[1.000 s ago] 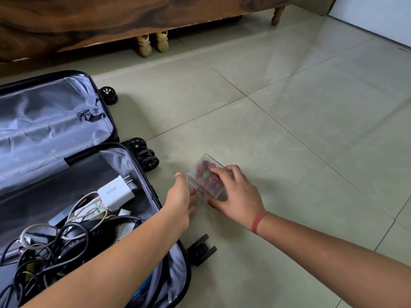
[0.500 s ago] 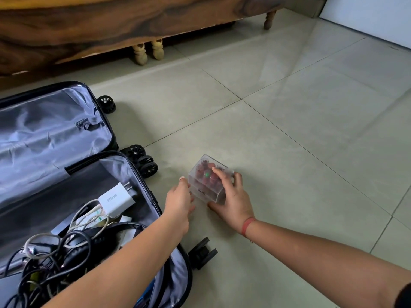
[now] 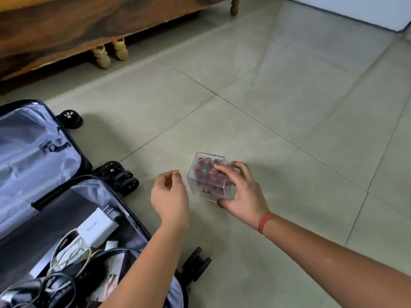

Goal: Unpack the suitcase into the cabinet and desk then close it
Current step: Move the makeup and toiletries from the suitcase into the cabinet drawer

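Note:
An open black suitcase (image 3: 66, 190) with grey lining lies on the floor at the left. Its near half holds a white charger (image 3: 97, 227) and a tangle of cables (image 3: 55, 270). A clear plastic box (image 3: 208, 178) with small red and brown items inside stands on the tiles to the suitcase's right. My right hand (image 3: 242, 192) grips the box, fingers over its top and thumb under its near corner. My left hand (image 3: 170, 196) hovers just left of the box with loosely curled fingers, holding nothing and not touching it.
A dark wooden piece of furniture (image 3: 77, 30) on turned legs runs along the back. A white panel (image 3: 367, 10) stands at the far right. Suitcase wheels (image 3: 121, 176) stick out toward the box. Pale floor tiles (image 3: 289, 107) stretch to the right.
My left hand has let go of the box's left side and drawn back a little. The right hand keeps its grip on the box.

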